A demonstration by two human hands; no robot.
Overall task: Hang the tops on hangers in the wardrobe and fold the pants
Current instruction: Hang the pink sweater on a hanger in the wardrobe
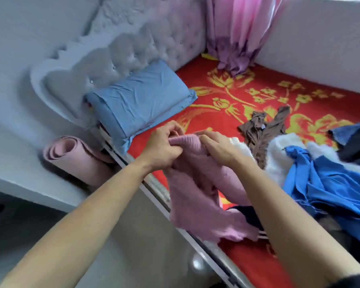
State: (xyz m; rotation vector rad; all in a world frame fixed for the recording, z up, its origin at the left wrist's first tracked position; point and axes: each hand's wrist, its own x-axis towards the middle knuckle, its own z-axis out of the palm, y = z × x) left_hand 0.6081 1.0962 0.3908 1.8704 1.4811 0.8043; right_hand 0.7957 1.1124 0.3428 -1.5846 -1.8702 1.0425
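A pink knitted top (197,194) hangs from both my hands over the near edge of the bed. My left hand (164,147) pinches its ribbed upper edge, fingers curled into the knit. My right hand (218,148) grips the same edge just to the right. The rest of the top drapes down onto the red blanket. To the right lies a heap of clothes: a white fluffy garment (279,154), a bright blue garment (324,183), a brown garment (262,132) and dark pieces (353,148). No hanger or wardrobe is in view.
The bed carries a red blanket (227,104) with yellow flowers and a blue pillow (139,100) against a tufted headboard (116,50). A rolled pink mat (77,159) lies on the floor left of the bed. Pink curtains (237,34) hang at the far corner.
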